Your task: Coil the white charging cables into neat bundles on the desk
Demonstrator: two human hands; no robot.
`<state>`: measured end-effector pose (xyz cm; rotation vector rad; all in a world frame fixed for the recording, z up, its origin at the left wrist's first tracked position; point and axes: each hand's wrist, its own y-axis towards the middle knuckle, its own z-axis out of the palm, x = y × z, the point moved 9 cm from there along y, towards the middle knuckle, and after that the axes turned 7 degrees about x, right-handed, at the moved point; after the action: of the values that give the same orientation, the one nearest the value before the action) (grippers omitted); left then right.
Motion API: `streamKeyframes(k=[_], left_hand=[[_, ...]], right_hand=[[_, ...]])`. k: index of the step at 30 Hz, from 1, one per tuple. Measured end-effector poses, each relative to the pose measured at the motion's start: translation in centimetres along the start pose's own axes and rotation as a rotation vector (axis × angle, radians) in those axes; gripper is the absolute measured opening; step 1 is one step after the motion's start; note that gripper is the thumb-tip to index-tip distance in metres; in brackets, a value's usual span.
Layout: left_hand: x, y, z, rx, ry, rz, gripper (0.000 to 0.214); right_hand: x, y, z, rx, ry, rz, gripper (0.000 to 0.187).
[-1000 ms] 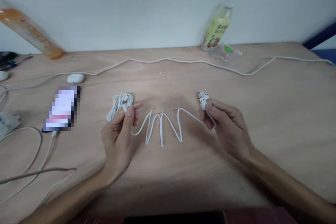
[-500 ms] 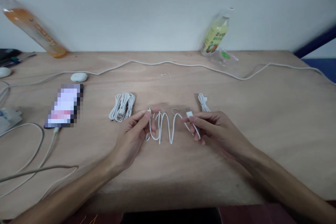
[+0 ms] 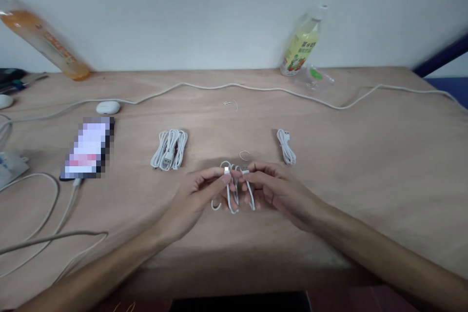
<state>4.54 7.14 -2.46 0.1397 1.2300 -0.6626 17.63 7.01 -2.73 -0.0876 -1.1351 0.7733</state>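
Left hand (image 3: 196,196) and right hand (image 3: 281,187) had converged below frame centre, their grips pinching the ends of the white cable (image 3: 228,196), folded up-and-down between them.

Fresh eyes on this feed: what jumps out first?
The left hand and right hand, close together at the centre, holding a white cable. Next, the orange bottle at the back left, and the bright phone nearer on that side.

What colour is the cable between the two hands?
White: the cable held by both hands shows best in the head view.
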Motion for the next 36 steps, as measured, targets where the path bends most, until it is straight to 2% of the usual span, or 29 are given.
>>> streamKeyframes(k=[4, 10, 14, 23, 32, 36], left_hand=[[-0.1, 0.0, 0.1, -0.002, 0.013, 0.025, 0.025], [0.2, -0.2, -1.0, -0.138, 0.043, 0.015, 0.021], [0.1, -0.2, -1.2, -0.176, 0.074, -0.013, 0.02], [-0.2, 0.1, 0.1, -0.095, 0.016, 0.034, 0.021], [-0.4, 0.1, 0.1, -0.114, 0.062, 0.038, 0.018], [-0.6, -0.1, 0.0, -0.135, 0.115, 0.016, 0.018]], right_hand=[[0.2, 0.7, 0.1, 0.008, -0.042, -0.08, 0.042], [0.8, 0.8, -0.6, -0.044, -0.184, -0.18, 0.043], [1.1, 0.8, -0.7, -0.06, -0.231, -0.219, 0.043], [1.1, 0.9, -0.2, 0.002, -0.171, -0.276, 0.039], [0.5, 1.1, -0.2, 0.078, -0.15, -0.239, 0.036], [0.7, 1.0, -0.3, 0.07, -0.146, -0.233, 0.038]])
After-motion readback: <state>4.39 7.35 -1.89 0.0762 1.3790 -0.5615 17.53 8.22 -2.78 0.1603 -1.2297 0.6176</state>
